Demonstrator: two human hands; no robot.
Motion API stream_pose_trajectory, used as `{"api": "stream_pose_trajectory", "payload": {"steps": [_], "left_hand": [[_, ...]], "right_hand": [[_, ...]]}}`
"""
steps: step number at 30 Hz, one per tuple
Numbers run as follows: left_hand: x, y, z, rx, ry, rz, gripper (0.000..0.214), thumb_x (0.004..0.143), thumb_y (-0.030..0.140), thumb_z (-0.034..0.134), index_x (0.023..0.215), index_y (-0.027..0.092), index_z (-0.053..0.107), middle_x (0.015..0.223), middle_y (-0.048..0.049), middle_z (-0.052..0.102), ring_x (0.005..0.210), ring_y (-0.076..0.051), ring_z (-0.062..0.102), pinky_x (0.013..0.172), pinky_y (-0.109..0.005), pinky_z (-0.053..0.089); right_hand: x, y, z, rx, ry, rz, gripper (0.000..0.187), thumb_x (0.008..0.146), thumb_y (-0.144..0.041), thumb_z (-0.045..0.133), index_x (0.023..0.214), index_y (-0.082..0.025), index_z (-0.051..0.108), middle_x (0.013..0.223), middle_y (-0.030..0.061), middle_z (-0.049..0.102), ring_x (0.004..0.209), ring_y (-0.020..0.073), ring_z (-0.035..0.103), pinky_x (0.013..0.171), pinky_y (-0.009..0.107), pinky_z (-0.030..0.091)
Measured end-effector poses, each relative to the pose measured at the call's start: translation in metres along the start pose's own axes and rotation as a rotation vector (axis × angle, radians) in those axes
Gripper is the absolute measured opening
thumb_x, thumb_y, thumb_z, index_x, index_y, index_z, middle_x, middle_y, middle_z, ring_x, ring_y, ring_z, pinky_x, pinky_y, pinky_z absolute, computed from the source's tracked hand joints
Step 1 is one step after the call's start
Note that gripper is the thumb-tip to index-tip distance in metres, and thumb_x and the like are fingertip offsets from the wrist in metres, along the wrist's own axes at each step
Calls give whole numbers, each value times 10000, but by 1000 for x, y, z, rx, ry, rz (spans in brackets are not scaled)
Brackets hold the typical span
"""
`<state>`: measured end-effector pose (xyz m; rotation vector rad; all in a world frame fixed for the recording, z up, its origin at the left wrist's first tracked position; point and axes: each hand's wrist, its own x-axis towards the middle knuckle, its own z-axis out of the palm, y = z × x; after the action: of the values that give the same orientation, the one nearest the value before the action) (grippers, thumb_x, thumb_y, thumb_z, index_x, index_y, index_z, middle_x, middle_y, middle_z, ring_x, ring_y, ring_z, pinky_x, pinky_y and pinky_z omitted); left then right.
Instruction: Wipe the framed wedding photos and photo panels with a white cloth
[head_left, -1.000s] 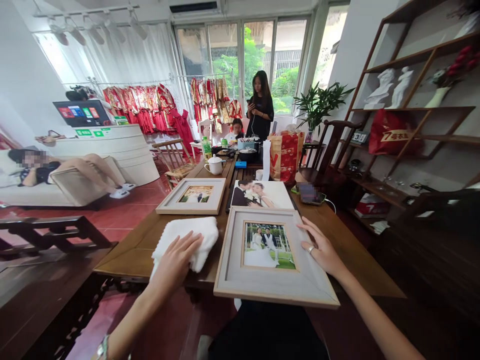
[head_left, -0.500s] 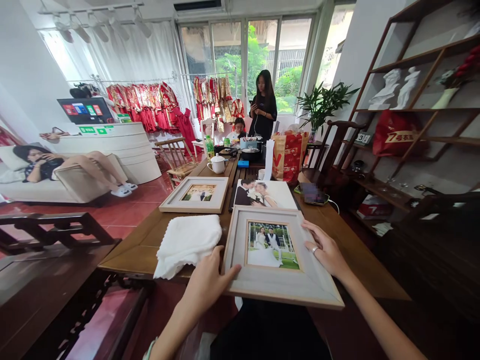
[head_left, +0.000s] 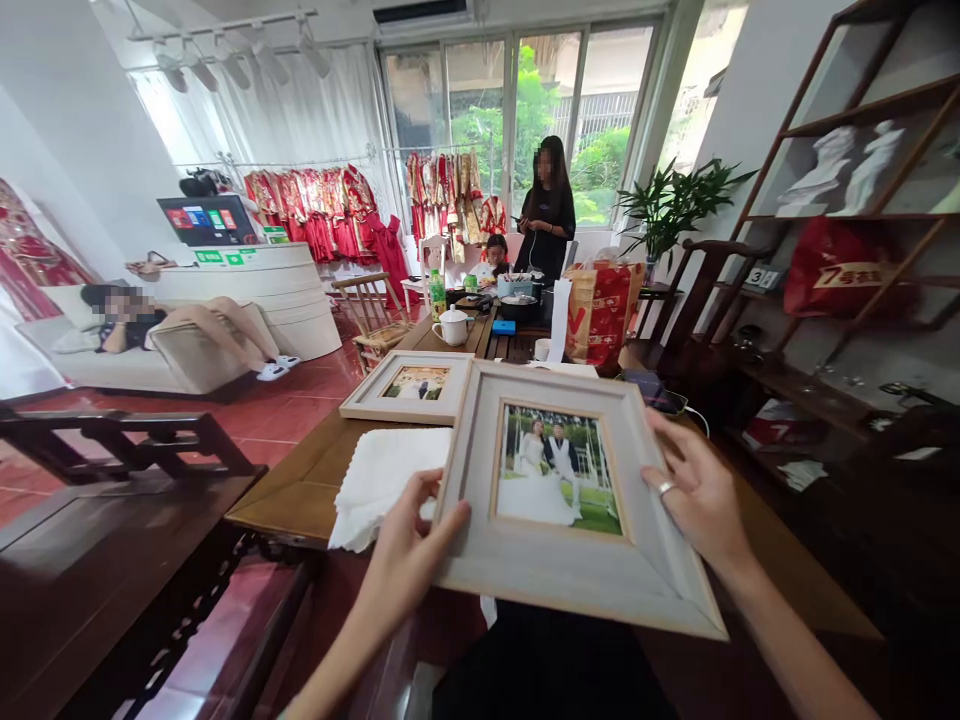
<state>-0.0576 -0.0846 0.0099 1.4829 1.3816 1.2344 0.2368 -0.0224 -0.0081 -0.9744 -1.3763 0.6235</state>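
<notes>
A pale wooden picture frame [head_left: 675,560] with a wedding photo is held tilted up over the near edge of the table. My left hand [head_left: 412,530] grips its left side, thumb on the front face. On the opposite side my right hand [head_left: 697,490], with a ring on one finger, is closed around the edge. Just behind my left hand lies a folded white cloth [head_left: 386,475]. A second picture frame [head_left: 360,400] rests flat beyond the cloth, its near right corner covered by the held one. Most of a large print behind the held frame is hidden.
On the wooden table [head_left: 292,480] stand a white teapot [head_left: 454,326], a green bottle [head_left: 437,292], a black pot [head_left: 517,308] and a red paper bag [head_left: 600,315]. A phone [head_left: 652,390] lies at right. One person stands at the far end; another lies on a sofa [head_left: 165,355].
Both hands have raised the picture frame off the table and tipped its face toward me. It now covers most of the large print. The whole view has shifted slightly.
</notes>
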Motion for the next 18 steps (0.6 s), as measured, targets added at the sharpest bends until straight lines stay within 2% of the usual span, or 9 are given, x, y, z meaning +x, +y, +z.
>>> {"api": "stream_pose_trajectory", "payload": {"steps": [2, 3, 5, 7, 10, 12, 13, 14, 18], "left_hand": [[17, 8, -18, -98, 53, -3, 450, 712, 438, 637, 1058, 159, 562, 995, -68, 647, 853, -210, 620, 638, -249, 486], [28, 11, -29, -131, 77, 0, 466, 687, 443, 660, 1039, 150, 576, 967, -69, 657, 827, -206, 624, 633, -246, 482], [52, 11, -52, -159, 113, 8, 485, 656, 459, 680, 1007, 136, 592, 894, -63, 672, 759, -193, 626, 605, -235, 469], [80, 7, -77, -116, 134, 29, 490, 642, 483, 674, 974, 130, 602, 839, -53, 676, 706, -180, 622, 581, -228, 455], [129, -4, -119, 163, 136, 108, 479, 702, 498, 589, 999, 122, 586, 900, -63, 675, 759, -189, 625, 620, -236, 456], [163, -12, -145, 572, 141, 125, 414, 803, 433, 465, 1055, 116, 552, 994, -80, 660, 860, -200, 618, 697, -250, 455], [179, -17, -157, 779, 142, 98, 379, 829, 403, 430, 1048, 117, 550, 998, -86, 657, 882, -208, 615, 726, -263, 448], [194, -21, -167, 892, 141, 70, 341, 840, 367, 419, 1014, 110, 561, 980, -100, 661, 889, -224, 614, 743, -280, 442], [236, -38, -191, 1071, 123, -39, 233, 842, 273, 440, 845, 99, 594, 874, -145, 673, 866, -270, 628, 736, -310, 436]], "right_hand": [[22, -27, 15, 82, 83, 9, 554, 713, -242, 652, 1226, -269, 444, 1410, 63, 382, 1222, 261, 452, 1030, 426, 370], [33, -38, 24, 103, 85, 48, 563, 714, -275, 661, 1229, -283, 435, 1407, 63, 387, 1208, 263, 468, 1000, 417, 409], [57, -52, 47, 110, -31, 139, 566, 699, -308, 678, 1215, -269, 447, 1341, 83, 471, 1157, 277, 516, 920, 414, 482], [81, -51, 76, 70, -166, 183, 573, 685, -295, 679, 1207, -230, 453, 1265, 101, 540, 1092, 274, 561, 854, 398, 517], [117, -27, 129, -128, -248, 166, 535, 701, -226, 613, 1202, -165, 437, 1190, 115, 586, 1008, 238, 601, 815, 360, 515], [140, -9, 166, -421, -289, 149, 483, 732, -224, 559, 1192, -151, 432, 1150, 107, 605, 994, 226, 599, 816, 337, 495], [151, -1, 184, -471, -309, 154, 462, 728, -223, 559, 1170, -139, 451, 1128, 120, 614, 991, 243, 596, 808, 340, 488], [160, 5, 200, -531, -331, 157, 434, 734, -231, 555, 1147, -131, 469, 1112, 132, 617, 987, 257, 593, 801, 341, 481], [187, 21, 248, -631, -430, 176, 347, 784, -275, 546, 1071, -80, 530, 1070, 194, 612, 942, 289, 600, 758, 339, 472]]}}
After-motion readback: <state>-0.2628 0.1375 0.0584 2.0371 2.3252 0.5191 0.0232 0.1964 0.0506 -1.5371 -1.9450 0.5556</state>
